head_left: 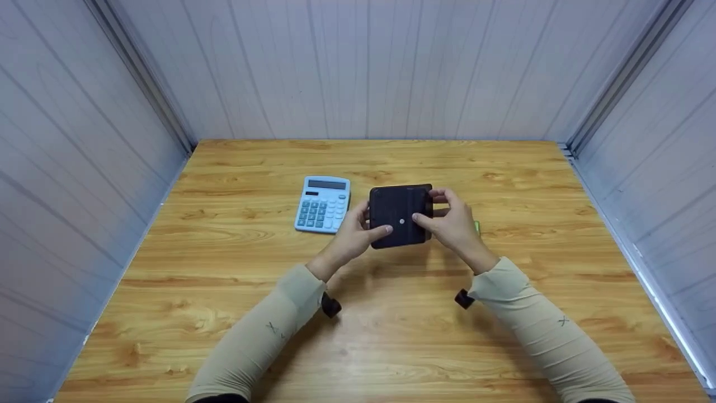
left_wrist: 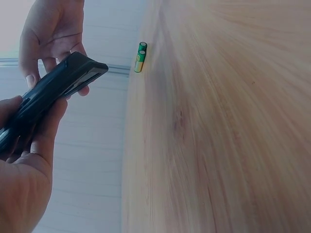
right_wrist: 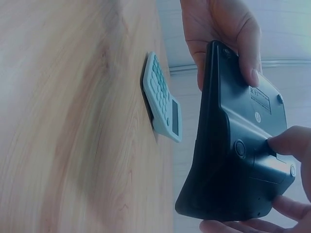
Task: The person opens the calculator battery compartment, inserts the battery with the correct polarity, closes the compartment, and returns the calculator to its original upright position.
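A black calculator is held above the table, its back turned up toward the head camera and its keys hidden. My left hand grips its left edge, thumb across the back. On the opposite edge, my right hand pinches it, fingers behind and thumb on the back. In the right wrist view that thumb presses a battery cover on the thick end; round feet and a label also show. Whether the cover has shifted is unclear.
A light blue calculator lies face up on the wooden table, left of my hands. Two green batteries lie on the right side, mostly behind my right hand in the head view. Pale panel walls enclose the table.
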`<state>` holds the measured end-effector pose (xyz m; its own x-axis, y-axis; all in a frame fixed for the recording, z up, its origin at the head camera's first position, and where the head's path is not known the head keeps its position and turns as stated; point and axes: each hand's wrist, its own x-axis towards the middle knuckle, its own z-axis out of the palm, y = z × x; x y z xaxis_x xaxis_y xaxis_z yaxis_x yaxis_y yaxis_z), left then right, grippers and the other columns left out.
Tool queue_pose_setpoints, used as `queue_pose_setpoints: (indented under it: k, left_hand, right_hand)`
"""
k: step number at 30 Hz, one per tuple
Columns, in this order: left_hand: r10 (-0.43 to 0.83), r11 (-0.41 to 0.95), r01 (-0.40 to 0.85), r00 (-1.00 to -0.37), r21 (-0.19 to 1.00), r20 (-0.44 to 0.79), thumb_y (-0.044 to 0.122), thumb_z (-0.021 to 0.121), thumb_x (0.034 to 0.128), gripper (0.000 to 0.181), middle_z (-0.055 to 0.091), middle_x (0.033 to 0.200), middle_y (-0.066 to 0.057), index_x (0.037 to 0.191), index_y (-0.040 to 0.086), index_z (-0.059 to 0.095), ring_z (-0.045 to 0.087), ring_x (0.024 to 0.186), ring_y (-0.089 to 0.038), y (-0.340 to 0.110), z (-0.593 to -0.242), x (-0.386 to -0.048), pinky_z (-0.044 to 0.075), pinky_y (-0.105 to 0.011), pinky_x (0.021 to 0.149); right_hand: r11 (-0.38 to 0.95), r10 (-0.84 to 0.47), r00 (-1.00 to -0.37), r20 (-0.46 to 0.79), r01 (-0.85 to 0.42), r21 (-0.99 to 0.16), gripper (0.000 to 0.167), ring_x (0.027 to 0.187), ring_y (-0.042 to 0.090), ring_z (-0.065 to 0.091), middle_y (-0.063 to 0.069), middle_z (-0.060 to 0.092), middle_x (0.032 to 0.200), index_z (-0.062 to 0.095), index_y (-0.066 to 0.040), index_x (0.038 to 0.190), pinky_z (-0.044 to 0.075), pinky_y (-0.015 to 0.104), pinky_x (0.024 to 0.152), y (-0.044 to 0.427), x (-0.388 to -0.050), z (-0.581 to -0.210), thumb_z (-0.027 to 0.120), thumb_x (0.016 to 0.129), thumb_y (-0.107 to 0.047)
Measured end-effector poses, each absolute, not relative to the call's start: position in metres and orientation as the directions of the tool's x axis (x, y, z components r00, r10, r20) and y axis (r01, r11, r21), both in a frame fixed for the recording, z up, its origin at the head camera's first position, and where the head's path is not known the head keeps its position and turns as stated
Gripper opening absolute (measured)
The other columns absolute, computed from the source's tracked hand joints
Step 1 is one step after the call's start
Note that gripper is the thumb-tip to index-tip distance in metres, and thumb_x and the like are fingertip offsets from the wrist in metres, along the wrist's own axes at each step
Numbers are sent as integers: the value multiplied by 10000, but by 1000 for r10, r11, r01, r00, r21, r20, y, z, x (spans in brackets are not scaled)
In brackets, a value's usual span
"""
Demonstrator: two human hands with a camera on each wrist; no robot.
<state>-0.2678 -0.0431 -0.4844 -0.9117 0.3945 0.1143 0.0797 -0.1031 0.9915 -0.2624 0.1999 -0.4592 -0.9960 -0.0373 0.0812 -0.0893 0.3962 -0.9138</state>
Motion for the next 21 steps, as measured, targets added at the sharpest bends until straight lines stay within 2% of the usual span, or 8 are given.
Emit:
queue_pose_setpoints:
  k: [10,16,21]
  left_hand:
    - [399,-98,87,-909,991,119,-79,707,987,680,685,1388,-236,1609,47,461,752,1216,-331,-44,-484,-269,661,-413,986]
    - [381,-101,88,-917,991,120,-63,716,986,655,698,1366,-227,1591,52,491,764,1181,-311,-45,-484,-270,668,-418,968]
    - [381,-108,75,-918,991,111,-72,713,987,654,696,1372,-221,1590,53,493,764,1178,-297,-44,-483,-270,668,-420,968]
  right_hand:
    - [384,-55,-994,92,-106,-917,574,1239,453,694,239,604,1470,583,-21,1445,661,412,869,201,-263,-458,824,951,-184]
    - [359,-76,-986,150,-167,-918,561,1280,442,673,257,634,1455,611,9,1451,617,535,1043,204,-263,-459,826,961,-159]
    - [354,-85,-981,176,-195,-915,546,1314,401,644,246,668,1413,631,18,1438,568,563,1123,206,-265,-461,830,952,-130]
